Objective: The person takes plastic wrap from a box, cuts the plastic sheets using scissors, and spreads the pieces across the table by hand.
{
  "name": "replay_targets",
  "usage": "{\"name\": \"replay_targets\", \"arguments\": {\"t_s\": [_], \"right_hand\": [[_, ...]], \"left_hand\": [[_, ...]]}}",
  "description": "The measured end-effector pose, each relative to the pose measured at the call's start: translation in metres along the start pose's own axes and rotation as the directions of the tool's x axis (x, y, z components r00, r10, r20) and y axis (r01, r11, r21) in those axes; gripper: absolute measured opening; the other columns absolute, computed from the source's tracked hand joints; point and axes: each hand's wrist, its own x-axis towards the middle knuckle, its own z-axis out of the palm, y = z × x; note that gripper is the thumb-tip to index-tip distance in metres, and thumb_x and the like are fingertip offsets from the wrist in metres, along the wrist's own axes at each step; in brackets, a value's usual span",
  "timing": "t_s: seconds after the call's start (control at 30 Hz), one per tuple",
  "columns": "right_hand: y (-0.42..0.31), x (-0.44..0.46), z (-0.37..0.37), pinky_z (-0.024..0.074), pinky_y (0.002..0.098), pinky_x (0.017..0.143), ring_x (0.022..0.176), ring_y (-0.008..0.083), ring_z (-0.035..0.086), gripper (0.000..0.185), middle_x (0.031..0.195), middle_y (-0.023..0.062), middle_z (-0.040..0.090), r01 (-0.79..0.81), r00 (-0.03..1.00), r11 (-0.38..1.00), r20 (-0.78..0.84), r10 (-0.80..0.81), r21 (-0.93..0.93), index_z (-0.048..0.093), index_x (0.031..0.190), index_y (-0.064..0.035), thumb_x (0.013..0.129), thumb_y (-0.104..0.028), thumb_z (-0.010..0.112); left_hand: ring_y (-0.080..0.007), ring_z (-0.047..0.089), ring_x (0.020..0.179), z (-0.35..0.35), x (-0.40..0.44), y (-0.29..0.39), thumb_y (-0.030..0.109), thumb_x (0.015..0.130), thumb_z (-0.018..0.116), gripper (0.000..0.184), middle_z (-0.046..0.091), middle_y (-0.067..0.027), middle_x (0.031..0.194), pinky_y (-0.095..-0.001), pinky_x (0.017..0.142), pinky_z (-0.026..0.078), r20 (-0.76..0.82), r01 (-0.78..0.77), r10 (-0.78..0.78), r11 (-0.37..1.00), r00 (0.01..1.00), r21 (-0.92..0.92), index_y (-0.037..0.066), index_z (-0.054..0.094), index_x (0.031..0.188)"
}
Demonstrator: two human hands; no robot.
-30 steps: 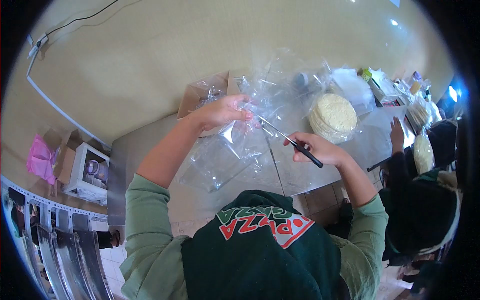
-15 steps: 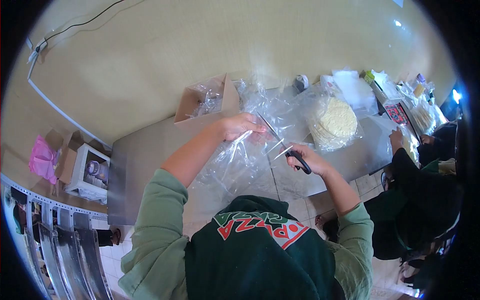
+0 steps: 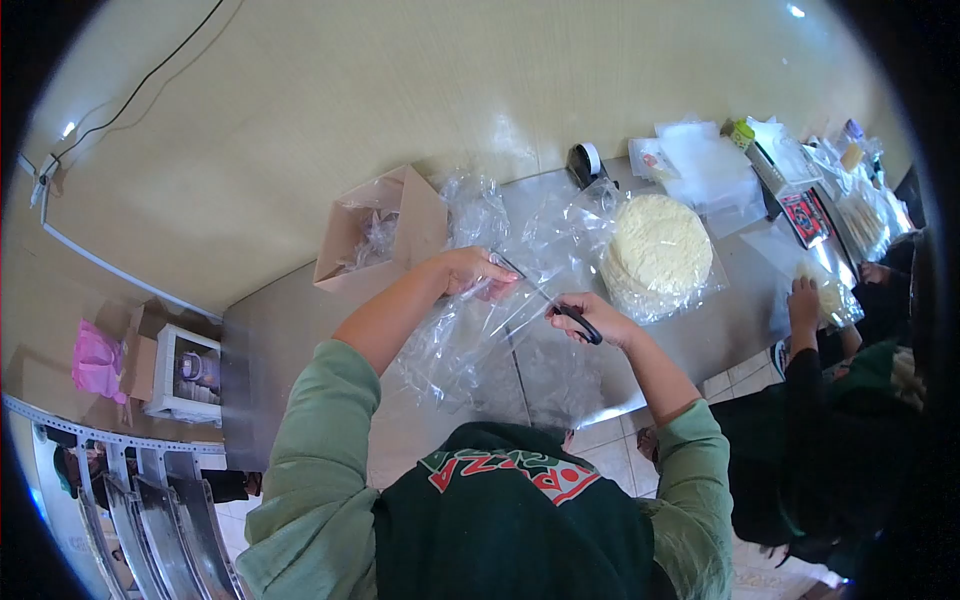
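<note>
My left hand [image 3: 476,273] is closed on a clear plastic bag [image 3: 450,345] that spreads over the steel table [image 3: 285,345]. In my right hand [image 3: 592,318] is a pair of scissors [image 3: 577,323] with black handles. Their blades point up and left, across the plastic close to my left fingers, and look nearly together. To the right of my hands lies a stack of pale round flatbreads [image 3: 660,245], with clear plastic around its lower edge. More crumpled clear plastic [image 3: 545,225] lies just behind my hands.
Behind my left hand stands a cardboard box [image 3: 420,215] holding clear plastic. A tape dispenser [image 3: 582,165], plastic sheets [image 3: 700,170] and a scale [image 3: 805,215] line the back right. At the right, a co-worker's hand [image 3: 803,305] touches a bagged item [image 3: 830,295].
The scissor blades have come closer together over the plastic. The flatbread stack shows more plainly, its top no longer under plastic. My view has shifted slightly.
</note>
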Motion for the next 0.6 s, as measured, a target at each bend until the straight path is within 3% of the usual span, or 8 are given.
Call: {"name": "replay_targets", "arguments": {"t_s": [0.13, 0.27, 0.33, 0.37, 0.43, 0.5, 0.57, 0.6], "right_hand": [[0.007, 0.038, -0.023, 0.0419, 0.0198, 0.052, 0.060, 0.0067, 0.051, 0.046, 0.071, -0.0003, 0.053, -0.010, 0.992, 0.999, 0.127, 0.004, 0.047, 0.055, 0.106, -0.0048, 0.084, -0.045, 0.059], [0.006, 0.070, -0.044, 0.0451, 0.0222, 0.055, 0.067, 0.0090, 0.056, 0.052, 0.077, 0.0029, 0.058, 0.033, 0.994, 0.994, 0.097, -0.044, 0.106, 0.054, 0.107, -0.0047, 0.087, -0.052, 0.050], [-0.006, 0.067, -0.045, 0.0450, 0.0221, 0.055, 0.065, 0.0096, 0.055, 0.051, 0.077, 0.0032, 0.058, 0.087, 0.996, 0.962, -0.052, -0.076, 0.258, 0.053, 0.108, -0.0041, 0.086, -0.051, 0.052], [-0.015, 0.064, -0.046, 0.0449, 0.0221, 0.054, 0.064, 0.0098, 0.055, 0.051, 0.076, 0.0033, 0.057, 0.124, 0.988, 0.937, -0.128, -0.086, 0.327, 0.052, 0.108, -0.0039, 0.086, -0.050, 0.053], [-0.022, 0.060, -0.043, 0.0458, 0.0223, 0.056, 0.067, 0.0094, 0.055, 0.051, 0.079, 0.0044, 0.059, 0.180, 0.972, 0.914, -0.210, -0.107, 0.364, 0.051, 0.112, -0.0039, 0.086, -0.047, 0.054], [-0.025, 0.054, -0.038, 0.0461, 0.0224, 0.056, 0.067, 0.0092, 0.055, 0.049, 0.079, 0.0046, 0.059, 0.202, 0.956, 0.902, -0.276, -0.097, 0.382, 0.051, 0.113, -0.0038, 0.086, -0.045, 0.055], [-0.022, 0.042, -0.037, 0.0454, 0.0224, 0.055, 0.065, 0.0085, 0.053, 0.044, 0.077, 0.0037, 0.058, 0.223, 0.946, 0.908, -0.302, -0.114, 0.354, 0.051, 0.113, -0.0031, 0.088, -0.039, 0.056], [-0.019, 0.035, -0.036, 0.0452, 0.0224, 0.055, 0.065, 0.0082, 0.053, 0.043, 0.076, 0.0034, 0.058, 0.226, 0.940, 0.916, -0.320, -0.117, 0.330, 0.050, 0.113, -0.0029, 0.088, -0.038, 0.055]], "left_hand": [[-0.0132, 0.054, 0.061, 0.002, 0.017, 0.014, 0.024, 0.078, 0.070, 0.019, 0.058, -0.0027, 0.067, -0.0287, 0.054, 0.042, -0.058, 0.012, -0.010, 0.999, 0.998, 0.039, 0.007, 0.063, 0.077], [-0.0132, 0.054, 0.061, -0.016, 0.029, 0.011, 0.024, 0.081, 0.067, 0.018, 0.059, -0.0032, 0.070, -0.0286, 0.052, 0.042, -0.148, 0.068, -0.071, 0.997, 0.986, -0.029, 0.007, 0.062, 0.082], [-0.0135, 0.057, 0.064, -0.024, 0.013, 0.024, 0.023, 0.083, 0.065, 0.017, 0.061, -0.0038, 0.078, -0.0285, 0.052, 0.044, -0.407, 0.038, -0.020, 0.999, 0.913, 0.035, 0.008, 0.061, 0.089], [-0.0137, 0.058, 0.065, -0.031, 0.002, 0.031, 0.022, 0.084, 0.064, 0.017, 0.062, -0.0041, 0.082, -0.0284, 0.053, 0.045, -0.528, 0.031, 0.012, 0.997, 0.849, 0.073, 0.009, 0.061, 0.093], [-0.0148, 0.061, 0.073, -0.051, -0.025, 0.040, 0.023, 0.087, 0.058, 0.019, 0.062, -0.0037, 0.092, -0.0306, 0.055, 0.047, -0.675, -0.203, 0.161, 0.979, 0.720, 0.017, 0.010, 0.058, 0.100], [-0.0161, 0.058, 0.060, -0.067, -0.069, 0.062, 0.029, 0.088, 0.056, 0.023, 0.062, -0.0060, 0.092, -0.0341, 0.055, 0.047, -0.849, -0.466, 0.255, 0.885, 0.462, 0.012, 0.008, 0.056, 0.096], [-0.0174, 0.059, 0.061, -0.096, -0.129, 0.069, 0.027, 0.090, 0.053, 0.021, 0.062, -0.0052, 0.089, -0.0345, 0.057, 0.047, -0.923, -0.522, 0.296, 0.843, 0.245, 0.132, 0.010, 0.052, 0.101], [-0.0184, 0.060, 0.062, -0.104, -0.150, 0.067, 0.028, 0.090, 0.052, 0.022, 0.062, -0.0057, 0.091, -0.0349, 0.056, 0.047, -0.963, -0.538, 0.253, 0.826, 0.091, 0.166, 0.010, 0.051, 0.103]]}}
